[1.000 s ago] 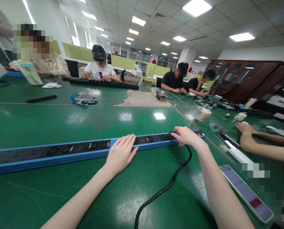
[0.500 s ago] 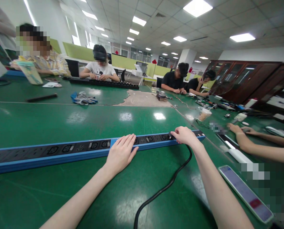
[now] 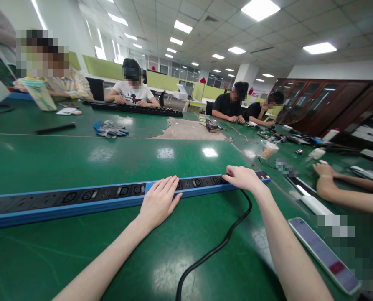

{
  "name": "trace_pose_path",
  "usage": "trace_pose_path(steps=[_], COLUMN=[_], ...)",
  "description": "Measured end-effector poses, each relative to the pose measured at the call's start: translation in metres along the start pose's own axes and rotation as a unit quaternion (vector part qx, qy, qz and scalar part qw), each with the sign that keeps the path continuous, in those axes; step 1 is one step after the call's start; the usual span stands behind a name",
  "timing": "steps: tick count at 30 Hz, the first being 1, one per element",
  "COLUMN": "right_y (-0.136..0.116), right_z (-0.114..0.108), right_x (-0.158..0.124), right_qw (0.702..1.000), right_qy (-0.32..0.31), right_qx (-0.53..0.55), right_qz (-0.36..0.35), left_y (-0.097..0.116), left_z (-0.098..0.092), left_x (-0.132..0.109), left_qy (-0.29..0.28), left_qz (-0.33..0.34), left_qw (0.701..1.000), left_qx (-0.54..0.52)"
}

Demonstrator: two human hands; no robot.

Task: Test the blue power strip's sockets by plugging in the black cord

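A long blue power strip (image 3: pixel 111 205) with rows of black sockets lies across the green table. My left hand (image 3: pixel 159 198) rests flat over its middle, fingers stretched out and thumb along the near side. Toward the strip's right end, my right hand (image 3: pixel 243 177) is closed on the plug of a black power cord, right at the sockets. My fingers mostly hide the plug, so how deep it sits cannot be seen. The black cord (image 3: pixel 219 249) comes out below that hand and curves down to the bottom edge of the view.
A phone (image 3: pixel 326 255) lies by my right forearm. Beyond it are another person's hands (image 3: pixel 326 171) and a white strip-like piece (image 3: pixel 314 202). Farther off are gloves (image 3: pixel 110 128), a plastic cup (image 3: pixel 268 149) and a long black strip (image 3: pixel 136 109), with several people seated around.
My right hand has shifted and turned slightly at the plug, now covering it more; the cord's upper end moved a little left. My left hand stays put. The neighbour's hands moved right.
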State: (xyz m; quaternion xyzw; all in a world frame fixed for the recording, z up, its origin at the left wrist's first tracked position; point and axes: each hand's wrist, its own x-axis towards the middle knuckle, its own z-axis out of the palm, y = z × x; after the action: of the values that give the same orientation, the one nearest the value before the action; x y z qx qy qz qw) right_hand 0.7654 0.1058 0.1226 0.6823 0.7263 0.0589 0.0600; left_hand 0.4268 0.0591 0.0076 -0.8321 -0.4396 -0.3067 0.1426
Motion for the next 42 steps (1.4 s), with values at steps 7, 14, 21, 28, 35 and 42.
trace_pose_path(steps=[7,14,21,28,35,42], right_y=[-0.006,-0.002,0.011,-0.003,-0.009,-0.006], right_z=[0.011,0.013,0.000,-0.002,-0.002,0.000], right_x=[0.003,0.006,0.008,0.003,0.002,-0.004], right_qw=[1.000,0.999,0.993,0.997,0.993,0.989], right_qy=[-0.003,-0.025,-0.083,-0.065,-0.104,-0.115], right_qx=[0.004,0.032,0.065,-0.018,0.047,0.092], right_qz=[0.012,0.004,-0.050,-0.030,-0.013,0.009], left_y=[0.000,0.000,0.000,0.000,0.000,0.001], left_z=[0.001,0.000,0.000,0.001,-0.001,0.000], left_x=[-0.001,0.000,0.000,0.000,0.000,0.001], left_qy=[0.005,0.008,0.005,-0.006,0.002,0.004], left_qz=[0.000,0.001,0.001,-0.004,-0.002,-0.003], left_qw=[1.000,1.000,1.000,1.000,1.000,1.000], left_qx=[0.000,-0.003,0.007,0.004,0.002,0.005])
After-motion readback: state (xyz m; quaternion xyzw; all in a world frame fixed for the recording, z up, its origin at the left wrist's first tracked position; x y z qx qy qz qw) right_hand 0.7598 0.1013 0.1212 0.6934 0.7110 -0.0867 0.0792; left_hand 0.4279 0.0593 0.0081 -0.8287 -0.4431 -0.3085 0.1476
